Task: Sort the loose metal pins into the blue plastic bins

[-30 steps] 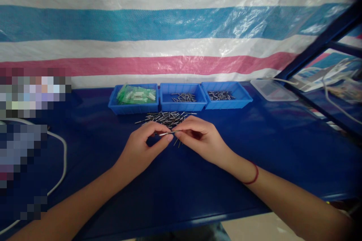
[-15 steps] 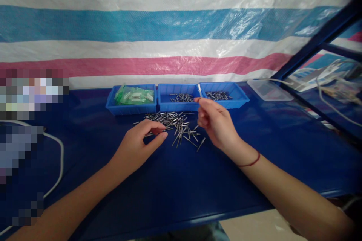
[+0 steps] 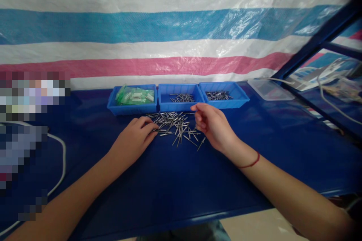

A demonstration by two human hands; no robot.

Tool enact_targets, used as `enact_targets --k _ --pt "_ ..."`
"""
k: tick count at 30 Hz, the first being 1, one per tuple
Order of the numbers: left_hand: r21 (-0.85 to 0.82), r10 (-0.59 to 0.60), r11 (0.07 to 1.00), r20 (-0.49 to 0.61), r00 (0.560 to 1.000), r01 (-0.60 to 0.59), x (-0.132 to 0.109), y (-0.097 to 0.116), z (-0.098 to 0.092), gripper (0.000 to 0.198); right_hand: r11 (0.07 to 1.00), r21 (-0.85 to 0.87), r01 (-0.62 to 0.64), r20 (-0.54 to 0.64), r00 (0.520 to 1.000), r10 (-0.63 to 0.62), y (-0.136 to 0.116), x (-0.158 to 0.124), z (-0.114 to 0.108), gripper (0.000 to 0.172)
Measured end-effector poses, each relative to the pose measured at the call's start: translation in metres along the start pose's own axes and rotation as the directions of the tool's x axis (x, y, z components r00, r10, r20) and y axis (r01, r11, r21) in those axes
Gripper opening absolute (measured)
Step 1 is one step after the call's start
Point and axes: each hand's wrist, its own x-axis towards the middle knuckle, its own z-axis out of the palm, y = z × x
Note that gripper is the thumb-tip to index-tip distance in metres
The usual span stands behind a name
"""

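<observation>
A loose pile of blind rivets (image 3: 177, 124), silvery with long thin stems, lies on the dark blue table. My left hand (image 3: 134, 135) is at the pile's left edge, thumb and forefinger closed on a rivet that is mostly hidden. To the right of the pile, just in front of the bins, my right hand (image 3: 213, 126) hovers with its fingers curled and the forefinger pointing left. Its thumb and anything inside the grip are hidden. Rivets lie in the middle blue bin (image 3: 178, 107) and in the right blue bin (image 3: 233, 103).
A left blue bin (image 3: 131, 110) holds green plastic bags with pale pieces. Beyond the right bin lies a clear plastic lid (image 3: 271, 90). White cable (image 3: 64, 158) curves along the left, and a blue metal frame (image 3: 311, 54) rises at the right. Striped sheeting (image 3: 169, 26) hangs behind.
My right hand has lowered slightly from the bins, and the shiny rivet at its fingertips is no longer visible. My left hand has shifted left, its thumb and forefinger closing together.
</observation>
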Motion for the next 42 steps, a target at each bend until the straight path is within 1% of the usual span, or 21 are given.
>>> enact_targets --k 3,6,10,13,15,17,19,20,22,24,27,28,30,33,35,38,40,42 --pt "-0.008 0.009 1.0 0.003 1.0 -0.009 0.001 -0.001 0.002 0.022 0.993 -0.112 0.044 0.04 0.998 -0.039 0.002 -0.004 0.003 0.019" --pt "-0.007 0.022 1.0 0.007 1.0 -0.022 0.003 0.0 0.001 0.021 0.964 -0.247 0.101 0.083 0.993 -0.082 0.007 -0.007 0.003 0.021" --pt "0.019 0.032 0.999 0.013 0.999 -0.032 0.003 0.003 -0.001 0.023 0.876 -0.432 0.214 0.199 0.97 -0.139 0.01 -0.009 0.004 0.024" --pt "0.059 0.022 0.998 -0.03 0.999 -0.02 0.003 0.004 -0.003 0.02 0.76 -0.541 0.36 0.32 0.924 -0.21 0.01 -0.013 0.006 0.025" --pt "0.078 0.002 0.997 -0.072 0.997 0.004 0.004 0.005 -0.004 0.017 0.661 -0.591 0.463 0.406 0.878 -0.252 0.009 -0.016 0.007 0.024" --pt "0.069 -0.012 0.997 -0.088 0.996 0.018 0.005 0.006 -0.006 0.016 0.556 -0.619 0.554 0.489 0.826 -0.28 0.01 -0.018 0.008 0.02" --pt "0.025 -0.012 1.0 -0.094 0.995 0.014 0.005 0.008 -0.008 0.015 0.474 -0.621 0.625 0.552 0.777 -0.302 0.012 -0.019 0.009 0.016" --pt "-0.009 -0.009 1.0 -0.106 0.994 0.008 0.005 0.01 -0.009 0.015 0.447 -0.616 0.649 0.575 0.758 -0.309 0.013 -0.02 0.009 0.014" --pt "-0.104 -0.02 0.995 -0.155 0.988 0.003 0.004 0.014 -0.011 0.015 0.418 -0.611 0.672 0.601 0.737 -0.308 0.015 -0.02 0.008 0.012" --pt "-0.222 -0.07 0.975 -0.21 0.975 0.022 0.002 0.021 -0.013 0.014 0.409 -0.61 0.679 0.608 0.732 -0.307 0.017 -0.02 0.009 0.011" --pt "-0.39 -0.181 0.918 -0.243 0.953 0.075 -0.001 0.032 -0.015 0.012 0.419 -0.592 0.689 0.618 0.721 -0.313 0.017 -0.022 0.01 0.022" --pt "-0.431 -0.204 0.898 -0.241 0.949 0.084 -0.002 0.036 -0.016 0.012 0.435 -0.578 0.69 0.618 0.718 -0.319 0.016 -0.023 0.011 0.021" --pt "-0.487 -0.236 0.867 -0.217 0.947 0.104 -0.004 0.04 -0.016 0.012 0.477 -0.549 0.686 0.61 0.719 -0.332 0.015 -0.025 0.012 0.013" --pt "-0.513 -0.267 0.846 -0.175 0.948 0.143 -0.004 0.041 -0.014 0.012 0.53 -0.536 0.658 0.564 0.746 -0.355 0.014 -0.026 0.013 0.014" --pt "-0.503 -0.262 0.851 -0.153 0.953 0.153 -0.003 0.041 -0.013 0.012 0.562 -0.544 0.623 0.509 0.777 -0.37 0.014 -0.026 0.013 0.014" --pt "-0.481 -0.214 0.867 -0.116 0.97 0.133 -0.002 0.042 -0.011 0.012 0.633 -0.54 0.555 0.417 0.83 -0.371 0.014 -0.027 0.013 0.013" --pt "-0.479 -0.18 0.87 -0.093 0.979 0.114 -0.002 0.044 -0.009 0.011 0.674 -0.527 0.518 0.383 0.852 -0.356 0.015 -0.028 0.014 0.012" --pt "-0.493 -0.156 0.865 -0.078 0.985 0.098 -0.002 0.046 -0.009 0.01 0.707 -0.508 0.493 0.376 0.865 -0.333 0.015 -0.03 0.016 0.012"
